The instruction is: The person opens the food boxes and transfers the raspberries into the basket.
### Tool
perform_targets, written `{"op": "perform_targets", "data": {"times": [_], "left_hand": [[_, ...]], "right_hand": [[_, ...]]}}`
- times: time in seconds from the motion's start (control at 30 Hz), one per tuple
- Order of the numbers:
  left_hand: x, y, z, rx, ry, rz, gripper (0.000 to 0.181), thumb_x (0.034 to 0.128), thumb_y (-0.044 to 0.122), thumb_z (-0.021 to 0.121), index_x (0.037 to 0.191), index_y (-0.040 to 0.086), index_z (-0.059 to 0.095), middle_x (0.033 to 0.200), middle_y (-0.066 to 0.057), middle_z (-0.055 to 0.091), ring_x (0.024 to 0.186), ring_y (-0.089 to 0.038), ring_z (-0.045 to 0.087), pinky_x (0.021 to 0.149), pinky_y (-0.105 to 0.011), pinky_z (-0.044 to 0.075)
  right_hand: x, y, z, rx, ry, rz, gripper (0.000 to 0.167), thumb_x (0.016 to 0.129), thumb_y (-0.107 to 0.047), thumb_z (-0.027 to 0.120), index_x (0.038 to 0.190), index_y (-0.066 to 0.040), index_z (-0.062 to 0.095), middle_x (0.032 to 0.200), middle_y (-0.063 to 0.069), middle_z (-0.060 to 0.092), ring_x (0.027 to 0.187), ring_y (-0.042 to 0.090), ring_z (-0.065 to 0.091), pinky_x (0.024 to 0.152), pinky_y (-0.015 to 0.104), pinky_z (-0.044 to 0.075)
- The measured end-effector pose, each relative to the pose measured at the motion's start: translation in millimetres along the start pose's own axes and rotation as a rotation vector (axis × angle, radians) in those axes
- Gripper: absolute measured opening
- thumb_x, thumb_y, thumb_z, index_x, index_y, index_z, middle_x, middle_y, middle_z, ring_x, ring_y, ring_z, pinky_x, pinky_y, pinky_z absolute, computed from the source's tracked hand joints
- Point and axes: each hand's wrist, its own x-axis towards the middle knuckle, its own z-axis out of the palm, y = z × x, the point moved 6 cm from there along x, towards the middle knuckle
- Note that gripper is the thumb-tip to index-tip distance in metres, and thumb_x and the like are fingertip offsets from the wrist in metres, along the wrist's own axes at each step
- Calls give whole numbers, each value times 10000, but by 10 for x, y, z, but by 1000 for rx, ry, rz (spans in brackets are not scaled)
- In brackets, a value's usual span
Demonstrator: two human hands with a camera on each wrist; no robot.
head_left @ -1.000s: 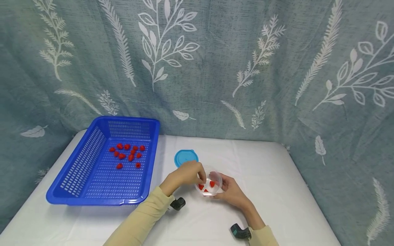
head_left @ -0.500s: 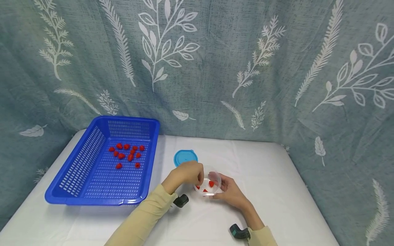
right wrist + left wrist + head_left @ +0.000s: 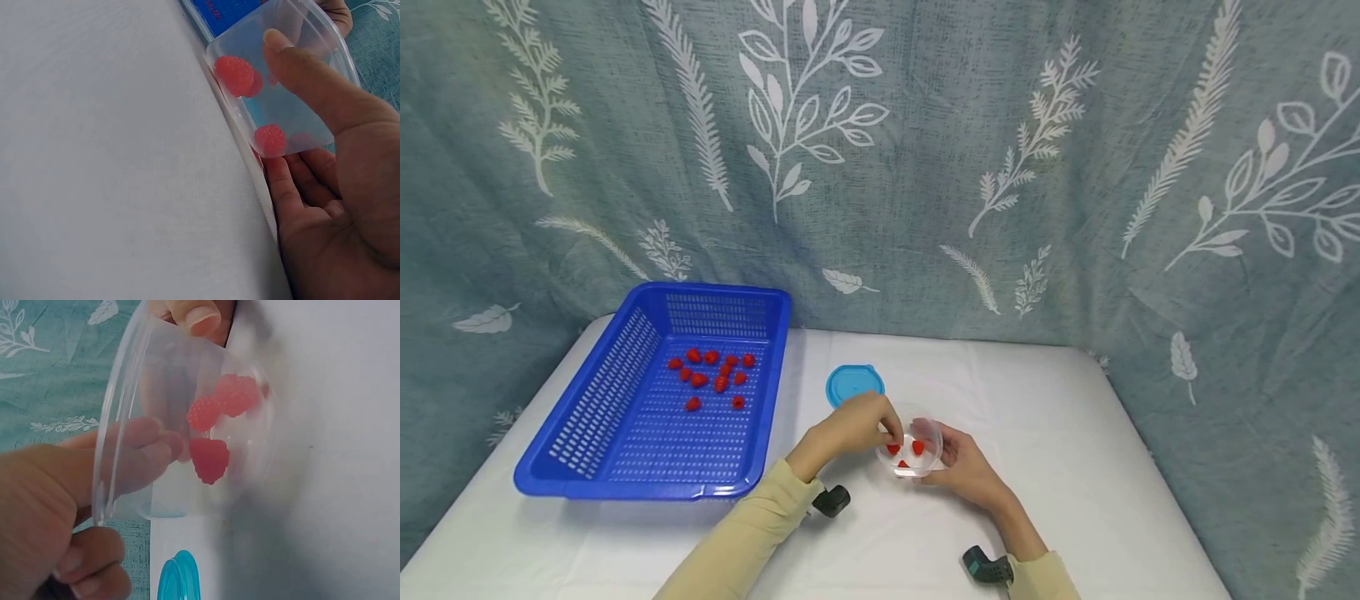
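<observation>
In the head view, my right hand (image 3: pixel 961 471) grips a clear plastic container (image 3: pixel 934 457) from its right side. The right wrist view shows the thumb (image 3: pixel 312 81) along the container wall and curled fingers below. My left hand (image 3: pixel 859 423) reaches over the rim from the left. Its thumb and forefinger, bent together inside the container, pinch at the top of a red raspberry (image 3: pixel 210 460). Two more raspberries lie inside, one (image 3: pixel 239 395) close to the wall and another (image 3: pixel 203 414) beside it. The contact at the fingertips is partly blurred by the cloudy plastic.
A blue perforated basket (image 3: pixel 647 467) with several raspberries (image 3: pixel 698 380) stands at the left of the white table (image 3: pixel 1037 400). A round blue lid (image 3: pixel 854 382) lies just behind my left hand. A patterned green curtain (image 3: pixel 895 167) hangs behind the table.
My left hand dipped leftward in the container, then came back right and slightly up, the raspberry at its fingertips shifting along with it. The right hand and container stay in place.
</observation>
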Motion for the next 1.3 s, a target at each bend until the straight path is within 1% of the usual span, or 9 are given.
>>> {"op": "perform_targets", "data": {"times": [0.1, 0.3, 0.4, 0.53, 0.7, 0.83, 1.03, 1.17, 1.3], "left_hand": [[-11, -20, 2, -13, 32, 18, 117, 882, 58, 779, 874, 162, 831, 906, 98, 767, 899, -62, 671, 760, -210, 517], [-14, -7, -16, -9, 49, 1, 81, 891, 77, 777, 905, 139, 828, 938, 74, 768, 937, -134, 689, 780, -237, 522], [-13, -1, -19, 3, 36, -26, 88, 872, 81, 796, 921, 147, 829, 945, 83, 770, 987, -146, 676, 825, -275, 525], [-2, 6, 0, 45, -4, -73, 147, 854, 105, 819, 988, 166, 829, 1008, 87, 774, 1057, -170, 659, 877, -329, 525], [21, 44, 46, 107, -38, -86, 195, 877, 117, 801, 1068, 152, 816, 1082, 56, 770, 1085, -204, 675, 851, -323, 542], [59, 57, 97, 107, -43, -94, 199, 883, 92, 781, 1078, 126, 807, 1036, 33, 775, 1004, -181, 690, 770, -283, 536], [85, 66, 125, 108, 2, -160, 285, 798, -27, 798, 1053, 99, 796, 895, 12, 756, 804, -111, 634, 656, -256, 499], [84, 97, 112, 122, 29, -187, 259, 764, -74, 802, 958, 97, 808, 832, 3, 744, 725, -111, 613, 588, -248, 489], [96, 110, 113, 145, 30, -172, 210, 750, -42, 833, 877, 125, 820, 790, 29, 740, 695, -98, 598, 565, -245, 473]], "right_hand": [[-4, 1, -1, 0, 0, -1, 833, 755, -5, 869, 1486, -8, 469, 1528, 185, 480, 1461, 334, 382, 1082, 197, 395], [1, 7, -7, -3, 3, 0, 847, 751, -1, 868, 1493, -7, 460, 1538, 186, 470, 1470, 334, 369, 1082, 179, 386], [8, 4, 0, -1, 2, -5, 845, 752, -3, 868, 1493, -12, 461, 1537, 185, 471, 1469, 332, 374, 1083, 181, 386], [14, 11, 9, 10, -1, -8, 832, 753, 10, 863, 1486, -17, 471, 1529, 181, 481, 1457, 325, 397, 1080, 190, 396], [8, 27, 10, 13, -3, -10, 821, 758, 20, 856, 1484, -15, 474, 1524, 186, 485, 1450, 328, 406, 1080, 196, 397], [0, 26, -3, 12, 2, -3, 825, 754, 9, 863, 1482, -17, 476, 1521, 181, 488, 1448, 332, 411, 1080, 203, 400], [2, 36, -6, 10, 4, -3, 816, 755, 30, 850, 1480, -16, 479, 1521, 175, 488, 1439, 319, 423, 1078, 205, 407], [9, 36, 0, 13, 1, -4, 823, 753, 45, 846, 1484, -13, 472, 1519, 177, 493, 1441, 313, 422, 1082, 207, 404], [5, 30, -4, 8, -1, -5, 816, 762, 36, 843, 1486, -22, 472, 1512, 176, 503, 1443, 312, 423, 1086, 206, 400]]}}
